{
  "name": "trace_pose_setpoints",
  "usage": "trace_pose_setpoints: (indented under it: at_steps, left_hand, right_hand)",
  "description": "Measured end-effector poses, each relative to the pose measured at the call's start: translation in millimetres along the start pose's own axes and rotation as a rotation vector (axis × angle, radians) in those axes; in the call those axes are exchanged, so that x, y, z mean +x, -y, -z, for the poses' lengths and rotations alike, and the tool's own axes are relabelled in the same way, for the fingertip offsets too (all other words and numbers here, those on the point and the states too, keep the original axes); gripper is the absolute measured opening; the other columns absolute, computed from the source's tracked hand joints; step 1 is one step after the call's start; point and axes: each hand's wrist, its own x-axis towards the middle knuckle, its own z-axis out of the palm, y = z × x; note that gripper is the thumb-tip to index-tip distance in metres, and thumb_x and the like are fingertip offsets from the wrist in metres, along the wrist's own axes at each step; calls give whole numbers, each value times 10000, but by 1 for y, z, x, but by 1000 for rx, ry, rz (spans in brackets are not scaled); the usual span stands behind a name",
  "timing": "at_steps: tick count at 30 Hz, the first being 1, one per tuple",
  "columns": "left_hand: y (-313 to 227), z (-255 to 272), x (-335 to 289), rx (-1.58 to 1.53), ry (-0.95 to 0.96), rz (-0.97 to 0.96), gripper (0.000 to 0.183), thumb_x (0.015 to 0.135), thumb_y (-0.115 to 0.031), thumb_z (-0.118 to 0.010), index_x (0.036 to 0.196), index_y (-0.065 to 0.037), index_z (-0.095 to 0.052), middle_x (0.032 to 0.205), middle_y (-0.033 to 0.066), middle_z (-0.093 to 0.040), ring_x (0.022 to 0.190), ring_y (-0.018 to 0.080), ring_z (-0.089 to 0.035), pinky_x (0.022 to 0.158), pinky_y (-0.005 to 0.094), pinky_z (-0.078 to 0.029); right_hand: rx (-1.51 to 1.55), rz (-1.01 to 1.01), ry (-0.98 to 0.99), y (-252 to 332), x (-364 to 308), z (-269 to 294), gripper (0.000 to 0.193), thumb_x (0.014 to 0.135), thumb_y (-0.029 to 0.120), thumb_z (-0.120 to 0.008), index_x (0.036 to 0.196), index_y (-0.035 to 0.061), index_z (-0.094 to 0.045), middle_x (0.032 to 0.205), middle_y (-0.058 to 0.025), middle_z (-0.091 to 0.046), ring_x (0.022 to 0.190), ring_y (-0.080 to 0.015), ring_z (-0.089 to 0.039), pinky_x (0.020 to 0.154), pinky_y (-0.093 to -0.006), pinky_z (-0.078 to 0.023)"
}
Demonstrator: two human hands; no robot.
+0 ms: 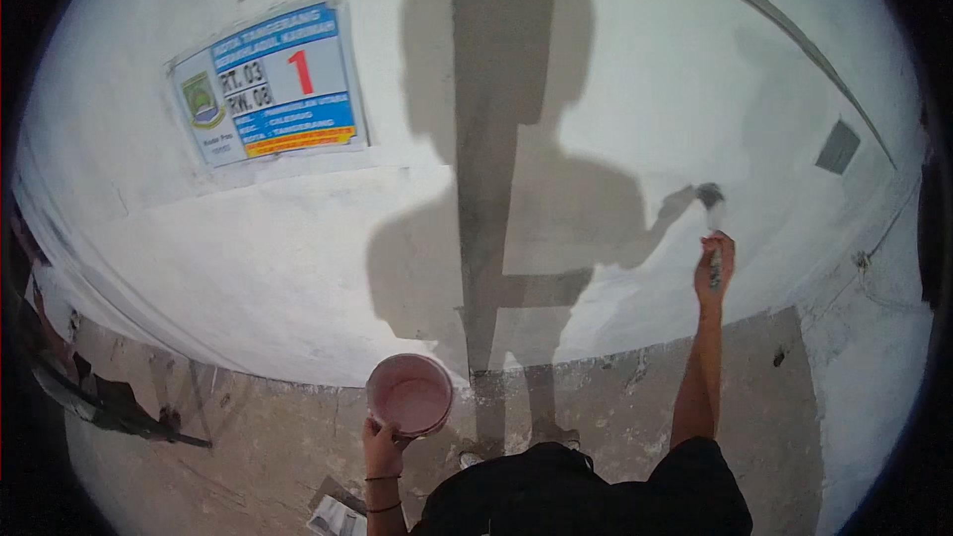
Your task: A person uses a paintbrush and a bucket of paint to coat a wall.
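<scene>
My right hand (717,263) is closed around the handle of a paintbrush (711,202). Its dark bristles point up and meet, or nearly meet, the white wall (685,79) on the right side. Down at the lower middle, my left hand (383,447) grips the rim of a round pinkish tub (411,358), thumb over the edge. The tub is tilted so its inside shows; whether liquid lies in it I cannot tell. A large shadow of head, shoulders and raised arm falls across the wall, over a grey vertical strip (481,228).
A blue and white sign plate (288,109) is fixed to the wall at upper left. A small grey square (838,147) is on the wall at right. Below runs a rough concrete floor (238,467), with a pale flat object (338,518) near my left arm and a dark object (109,407) far left.
</scene>
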Motion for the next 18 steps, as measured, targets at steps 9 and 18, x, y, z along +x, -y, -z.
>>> trace_pose_setpoints:
  at_steps: [9,18]
  left_hand:
    - [-7,7,3,0,-122,9,226,803,28,-565,979,-27,-434,918,108,-496,794,224,-570,671,437,-606]
    - [-16,-69,4,-32,138,59,268,836,-10,-568,1080,-15,-457,1024,132,-552,919,267,-631,716,437,-607]
  right_hand:
    - [34,359,276,165,7,-108,175,834,21,-582,1008,44,-569,947,-134,-549,892,-280,-555,768,-359,-467]
    - [590,387,603,262,-34,-153,163,856,51,-594,1012,46,-548,914,-107,-544,865,-283,-563,743,-382,-469]
